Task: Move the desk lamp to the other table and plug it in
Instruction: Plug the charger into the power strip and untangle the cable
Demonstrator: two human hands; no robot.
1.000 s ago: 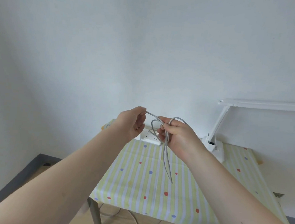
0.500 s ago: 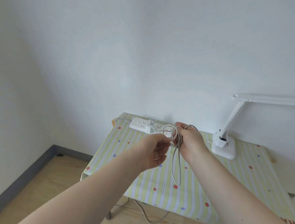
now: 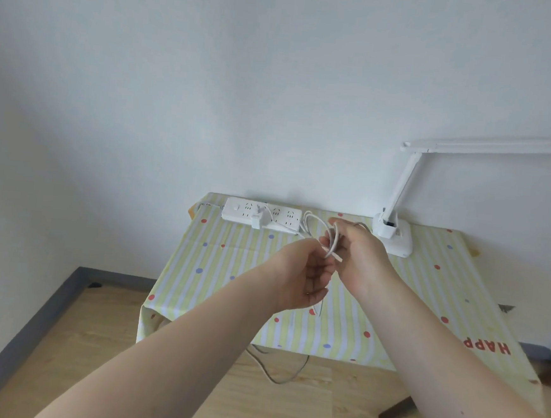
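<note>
While table (image 3: 409, 298) already carries desk lamp (image 3: 400, 199), upright at far right corner by wall, I judge move done, plugging left; power strip (image 3: 280, 216) at far left edge, small adapter (image 3: 257, 220) seated in it; right hand (image 3: 358, 248) closed round coiled cable (image 3: 332, 241), left hand (image 3: 305, 277) half curled beside it, fingertips near cable end; I can't tell whether left hand pinches anything, nor where cable joins lamp: hands hide it

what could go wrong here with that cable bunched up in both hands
The coiled cable held in the right hand may tangle or knot as the left hand works its end. Pulling it taut might tug the white adapter on the power strip or tip the desk lamp.
</note>
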